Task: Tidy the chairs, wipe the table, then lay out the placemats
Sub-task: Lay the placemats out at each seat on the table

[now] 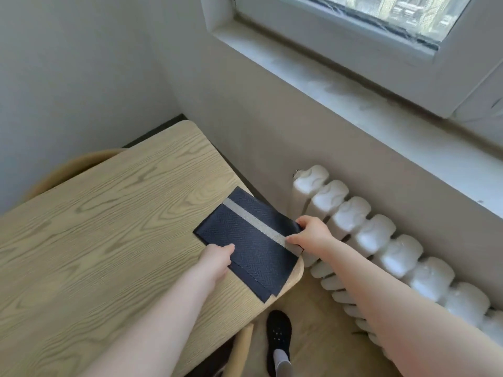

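A stack of dark navy placemats [245, 235] with a beige stripe lies at the right corner of the light wooden table [109, 227]. My left hand [217, 258] pinches the stack's near-left edge. My right hand [310, 232] grips its right edge, where the stripe ends, by the table's rim. The lower mats stick out unevenly at the near corner. A wooden chair back [62, 172] shows behind the table's far left side, tucked against it.
A white radiator [381, 240] runs along the wall to the right, under a window sill [353, 85]. Another chair's wooden part [242, 346] and my foot in a black shoe [279, 338] are below the table's corner. Walls close in left and behind.
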